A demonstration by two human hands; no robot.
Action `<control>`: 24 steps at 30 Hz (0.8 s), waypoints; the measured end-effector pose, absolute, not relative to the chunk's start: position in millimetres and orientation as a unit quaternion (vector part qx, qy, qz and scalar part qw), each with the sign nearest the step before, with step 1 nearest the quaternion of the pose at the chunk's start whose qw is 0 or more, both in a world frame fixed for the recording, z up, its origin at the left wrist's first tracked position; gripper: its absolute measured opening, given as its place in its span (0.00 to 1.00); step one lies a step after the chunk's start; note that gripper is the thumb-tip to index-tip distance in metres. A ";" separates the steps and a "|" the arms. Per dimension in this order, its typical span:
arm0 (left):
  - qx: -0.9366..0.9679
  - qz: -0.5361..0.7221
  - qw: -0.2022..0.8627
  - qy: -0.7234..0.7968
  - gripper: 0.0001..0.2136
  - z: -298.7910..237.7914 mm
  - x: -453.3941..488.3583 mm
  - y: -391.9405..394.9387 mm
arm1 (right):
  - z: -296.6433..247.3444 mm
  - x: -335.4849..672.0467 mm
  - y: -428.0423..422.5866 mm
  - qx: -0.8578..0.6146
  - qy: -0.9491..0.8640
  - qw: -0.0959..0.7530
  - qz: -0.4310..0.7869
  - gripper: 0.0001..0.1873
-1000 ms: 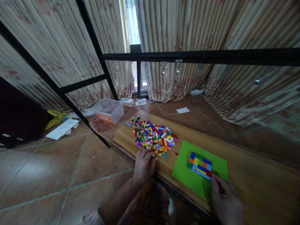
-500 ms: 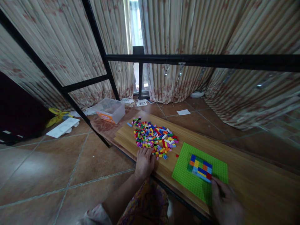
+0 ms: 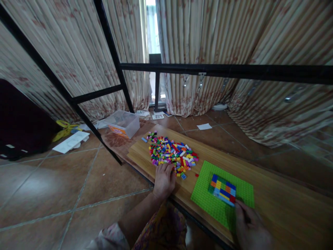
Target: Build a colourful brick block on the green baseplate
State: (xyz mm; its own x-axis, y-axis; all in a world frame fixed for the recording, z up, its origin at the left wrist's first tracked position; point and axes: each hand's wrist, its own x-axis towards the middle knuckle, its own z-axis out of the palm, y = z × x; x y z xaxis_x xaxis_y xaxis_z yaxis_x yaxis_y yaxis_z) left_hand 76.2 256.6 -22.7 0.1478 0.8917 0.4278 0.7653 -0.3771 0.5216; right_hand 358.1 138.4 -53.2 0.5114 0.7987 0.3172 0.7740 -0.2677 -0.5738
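Brick pile [image 3: 170,150] sits just beyond the curled left hand [image 3: 165,178], any hold hidden; right hand [image 3: 250,224] pinches the brick panel [image 3: 223,189] at its near-right corner.

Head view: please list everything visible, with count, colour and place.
Wooden board: one, light brown, centre to right
Loose bricks: many, mixed colours, on the board
Studded plate: one, green, on the board
Brick panel: one, multicoloured, over the plate
Stray brick: one, red, beside the plate
Box: one, clear, orange label, beyond the bricks
Curtains: several, cream and reddish, at back
Frame: one, black, before the curtains
Floor: one, brown tiles, below
Papers: several, white, on the floor
Slab: one, white, floor at left
Yellow item, unclear: one, beyond the slab
Bulky object, unclear: one, dark, left edge
Sleeve: one, pale patterned, left arm
Left hand: one, bare, at the bricks
Right hand: one, bare, grip on panel's corner
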 end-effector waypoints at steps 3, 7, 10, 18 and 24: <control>0.750 0.353 0.075 0.554 0.12 -20.4 72.1 261.9 | -53.4 358.4 138.5 -0.799 -0.492 0.343 0.034 0.34; 0.718 0.356 0.040 0.596 0.12 -11.6 58.0 285.3 | -54.7 359.9 138.5 -0.805 -0.484 0.340 0.038 0.33; 0.691 0.345 0.021 0.635 0.13 -2.9 44.5 309.9 | -56.6 361.7 138.3 -0.809 -0.481 0.337 0.033 0.32; 0.628 0.313 0.055 0.710 0.20 -0.2 9.0 335.4 | -57.5 360.3 138.0 -0.809 -0.482 0.335 0.031 0.30; 0.664 0.266 0.075 0.695 0.20 -3.5 1.4 337.7 | -57.6 360.4 137.1 -0.817 -0.472 0.330 0.039 0.29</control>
